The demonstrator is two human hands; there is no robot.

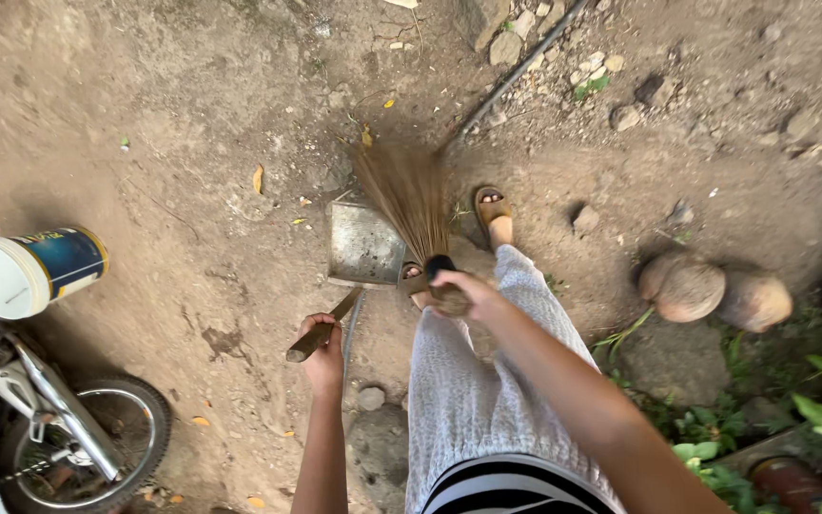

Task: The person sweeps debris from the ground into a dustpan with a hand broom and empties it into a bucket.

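Head view: your left hand (323, 354) is closed round the wooden handle (321, 330) of the metal dustpan (363, 244), pan flat on the dirt ground (192, 143), just beside your sandalled feet (493, 211). Right hand (460, 288) grips the bound top of the stick broom (411, 200), bristles fanned over the pan's far edge. Dry leaves (258, 179) lie scattered left of the pan, apart from it. IMO keep the pan lip pressed to the ground, short strokes twd it, low angle so dust doesn't hop over. Bucket (30, 269) and bike wheel (97, 443) sit well to your left, coconuts (683, 286) to the right.
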